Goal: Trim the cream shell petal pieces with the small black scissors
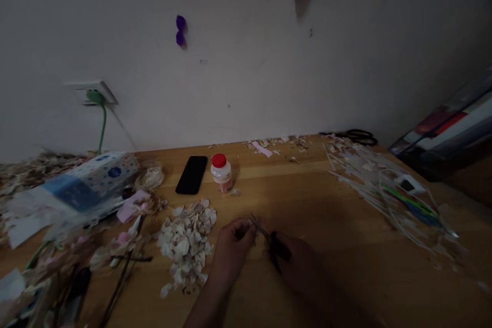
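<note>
My right hand is wrapped around the black handles of a pair of scissors. The scissors' blades point up and to the left, reaching the fingertips of my left hand. Thumb and fingers of that left hand are pinched together beside the blades; what sits between them is too small and dark to make out. Just left of my left hand lies a heap of pale, petal-like pieces. A small white bottle with a red cap stands upright beyond my hands.
A black phone lies left of the bottle. Further left are a tissue pack, dark twigs with pink blossoms and more scraps. To the right lie white strips, a looped cable and black-handled scissors by the wall.
</note>
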Tool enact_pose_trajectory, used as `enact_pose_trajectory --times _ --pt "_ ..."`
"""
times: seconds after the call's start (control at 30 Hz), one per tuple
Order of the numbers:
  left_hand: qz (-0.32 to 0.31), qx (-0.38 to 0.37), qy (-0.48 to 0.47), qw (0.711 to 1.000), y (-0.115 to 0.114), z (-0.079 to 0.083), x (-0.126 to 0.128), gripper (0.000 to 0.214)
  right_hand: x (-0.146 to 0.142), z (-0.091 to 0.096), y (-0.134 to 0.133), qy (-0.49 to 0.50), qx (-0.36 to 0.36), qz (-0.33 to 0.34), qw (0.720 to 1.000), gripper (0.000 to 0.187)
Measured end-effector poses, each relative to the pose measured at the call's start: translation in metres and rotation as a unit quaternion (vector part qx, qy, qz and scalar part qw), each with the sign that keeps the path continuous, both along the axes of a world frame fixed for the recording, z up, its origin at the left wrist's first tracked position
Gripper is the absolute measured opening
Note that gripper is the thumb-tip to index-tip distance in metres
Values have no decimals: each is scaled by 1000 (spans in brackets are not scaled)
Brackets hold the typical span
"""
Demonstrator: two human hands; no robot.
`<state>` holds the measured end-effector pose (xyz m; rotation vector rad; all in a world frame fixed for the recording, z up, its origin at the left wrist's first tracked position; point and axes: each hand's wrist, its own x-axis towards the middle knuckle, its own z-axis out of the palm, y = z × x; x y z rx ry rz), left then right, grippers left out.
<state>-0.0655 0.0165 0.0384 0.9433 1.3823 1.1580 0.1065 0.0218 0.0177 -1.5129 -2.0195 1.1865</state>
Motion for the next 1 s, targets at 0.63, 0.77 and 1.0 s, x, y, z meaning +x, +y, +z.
enact_pose_trajectory --times 0.63,0.77,1.0 --pt "2 12 -20 1000 -1 -6 0 15 2 -3 0 -1 -6 7 1000 9" --pt "4 9 10 1000 0 -5 -2 11 2 -3 0 -11 -1 5 1000 10" --pt "-25 7 76 997 0 -2 -5 13 3 -3 1 -6 0 17 1000 10"
